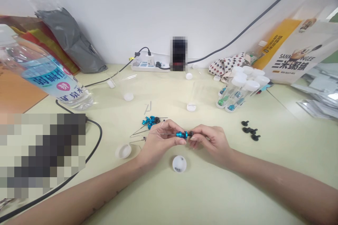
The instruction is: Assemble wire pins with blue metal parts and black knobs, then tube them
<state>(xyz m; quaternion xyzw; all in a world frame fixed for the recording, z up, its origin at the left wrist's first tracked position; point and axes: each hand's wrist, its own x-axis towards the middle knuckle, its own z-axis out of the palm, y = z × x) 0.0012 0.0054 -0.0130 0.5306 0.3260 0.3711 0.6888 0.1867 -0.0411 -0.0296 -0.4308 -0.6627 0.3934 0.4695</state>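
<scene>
My left hand (158, 144) pinches a small blue metal fitting (181, 134) between thumb and fingers, with a thin metal rod (166, 134) running out to its left. At the fitting's right end, my right hand (212, 142) grips a small black part (191, 134) that lines up with the blue one. Whether the two parts are joined is hidden by the fingers. Just behind my left hand lies a pile of blue fittings (149, 122) with thin rods. Below my hands sits a white cap (179, 158) holding tiny dark pieces.
Several black mushroom-shaped parts (255, 137) lie to the right. Capped clear tubes (239, 89) with coloured parts stand behind them. Another white cap (124, 151) is left. A water bottle (52, 74), a power strip (148, 66), black cables (99, 140) and a paper bag (295, 52) surround the work.
</scene>
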